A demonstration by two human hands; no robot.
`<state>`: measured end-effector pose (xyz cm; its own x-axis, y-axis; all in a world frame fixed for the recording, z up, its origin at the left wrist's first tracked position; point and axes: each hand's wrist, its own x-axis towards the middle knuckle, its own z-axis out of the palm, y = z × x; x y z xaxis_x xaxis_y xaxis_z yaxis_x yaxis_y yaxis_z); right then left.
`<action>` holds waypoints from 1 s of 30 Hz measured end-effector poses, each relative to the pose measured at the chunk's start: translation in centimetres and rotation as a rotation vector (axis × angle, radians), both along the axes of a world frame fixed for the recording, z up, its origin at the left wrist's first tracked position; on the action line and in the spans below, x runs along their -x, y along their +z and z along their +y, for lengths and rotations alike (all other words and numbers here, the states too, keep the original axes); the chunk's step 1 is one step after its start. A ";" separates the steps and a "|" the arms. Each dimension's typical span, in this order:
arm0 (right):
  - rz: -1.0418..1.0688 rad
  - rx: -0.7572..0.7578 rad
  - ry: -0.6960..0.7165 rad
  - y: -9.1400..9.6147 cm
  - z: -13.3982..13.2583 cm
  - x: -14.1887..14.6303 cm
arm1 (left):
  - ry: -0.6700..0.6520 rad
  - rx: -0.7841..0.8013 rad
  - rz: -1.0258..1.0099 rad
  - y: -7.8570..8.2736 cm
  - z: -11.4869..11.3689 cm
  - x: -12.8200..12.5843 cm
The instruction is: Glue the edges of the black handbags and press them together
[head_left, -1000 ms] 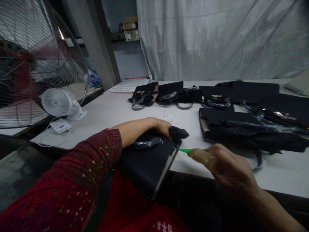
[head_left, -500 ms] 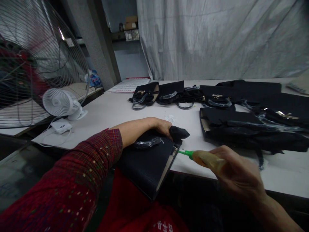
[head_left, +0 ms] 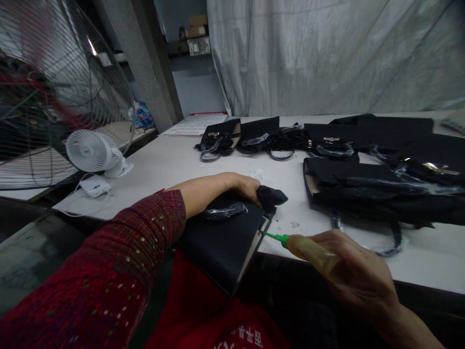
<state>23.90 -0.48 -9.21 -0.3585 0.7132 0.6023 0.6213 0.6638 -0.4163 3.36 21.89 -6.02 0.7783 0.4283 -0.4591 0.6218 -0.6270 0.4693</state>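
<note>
The left hand (head_left: 249, 188), grip indiscernible, apparently steadies the near black bag (head_left: 218, 242), while the right hand (head_left: 358, 271) clasps a green-tipped bottle (head_left: 308, 249), angled toward the bag's pale edge (head_left: 251, 252).

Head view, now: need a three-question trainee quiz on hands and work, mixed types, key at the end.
1. True or false: the right hand holds the green-nozzled bottle.

2. Multiple choice: the left hand is touching
A) the white fan
B) a black bag
C) the gray curtain

3. Fill in: the bag's handle, just below the left forearm in the picture, is wrapped in clear ____.

Key: 1 true; 2 B; 3 plastic.
</note>
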 end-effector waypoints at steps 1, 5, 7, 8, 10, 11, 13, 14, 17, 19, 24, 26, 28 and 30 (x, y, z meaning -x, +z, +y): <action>-0.004 0.007 0.017 -0.2 -0.1 0.0 | -0.005 -0.003 0.002 0.0 0.0 0.0; -0.031 0.009 0.046 -0.7 -0.5 -0.2 | -0.002 -0.002 0.009 -0.1 0.0 -0.1; -0.062 -0.009 0.020 -0.8 -0.7 -0.3 | 0.008 0.009 0.004 -0.2 0.0 -0.1; -0.085 -0.011 0.021 -0.7 -0.8 -0.3 | 0.013 0.015 0.000 -0.3 0.0 -0.1; -0.121 -0.013 0.059 -0.5 -1.2 -0.1 | 0.016 0.031 -0.013 -0.3 0.1 -0.1; -0.125 -0.017 0.088 -0.5 -1.4 0.0 | 0.018 0.035 -0.020 -0.3 0.1 -0.1; -0.106 -0.042 0.112 -0.3 -1.8 0.3 | 0.017 0.042 -0.031 -0.3 0.2 -0.1; -0.091 -0.054 0.095 -0.3 -2.0 0.4 | 0.012 0.047 -0.032 -0.3 0.2 -0.1; -0.098 -0.043 0.063 -0.3 -2.4 0.5 | -0.005 0.076 -0.036 -0.4 0.3 -0.2; -0.124 -0.022 0.120 -0.4 -2.6 0.6 | -0.013 0.077 -0.041 -0.4 0.3 -0.2; -0.049 -0.133 0.056 -1.1 -2.4 0.8 | -0.024 0.075 -0.063 -0.3 0.2 0.0; -0.037 -0.155 0.063 -1.1 -2.4 1.1 | -0.014 0.070 -0.066 -0.3 0.1 0.0; -0.068 -0.172 0.126 -0.8 -2.6 1.5 | 0.002 0.049 -0.059 -0.3 0.2 0.0; -0.100 -0.210 0.145 -0.5 -2.8 1.8 | 0.009 0.050 -0.057 -0.4 0.3 0.0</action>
<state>22.11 -3.29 -9.70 -0.5127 0.5136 0.6880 0.5449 0.8139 -0.2015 3.38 22.18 -6.45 0.8001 0.4133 -0.4348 0.5987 -0.5966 0.5345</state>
